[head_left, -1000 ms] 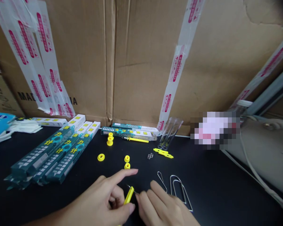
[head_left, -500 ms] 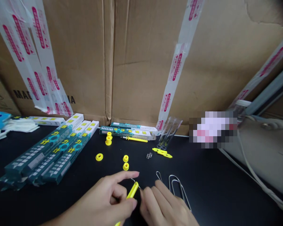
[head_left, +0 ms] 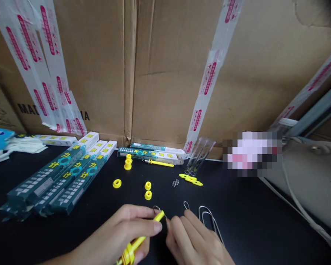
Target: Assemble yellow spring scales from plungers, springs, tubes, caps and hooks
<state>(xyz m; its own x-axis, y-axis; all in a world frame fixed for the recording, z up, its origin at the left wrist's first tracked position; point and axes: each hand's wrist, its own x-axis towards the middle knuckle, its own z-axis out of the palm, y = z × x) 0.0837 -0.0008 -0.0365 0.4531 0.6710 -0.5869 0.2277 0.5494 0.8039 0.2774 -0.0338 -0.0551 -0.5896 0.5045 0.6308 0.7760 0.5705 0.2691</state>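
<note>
My left hand (head_left: 127,232) is closed around a thin yellow plastic rod (head_left: 143,235) with a small wire hook at its tip (head_left: 156,208); a yellow ring sits on the rod near my palm (head_left: 129,254). My right hand (head_left: 193,239) is just right of the tip, thumb and forefinger pinched at the wire end. Both hands rest low over the black table (head_left: 251,213). Two small yellow rollers (head_left: 148,190) lie just beyond the hook.
Bent wire loops (head_left: 209,219) lie right of my right hand. Farther back are a yellow ring (head_left: 117,183), a stacked yellow piece (head_left: 128,162), a spring (head_left: 175,182), a flat yellow strip (head_left: 191,179), teal boxes (head_left: 60,176) and a cardboard wall (head_left: 160,73).
The left forefinger, stretched out before, has curled down onto the rod. The rod has slid forward through the hand, so its hook now sticks out farther and the ring shows below.
</note>
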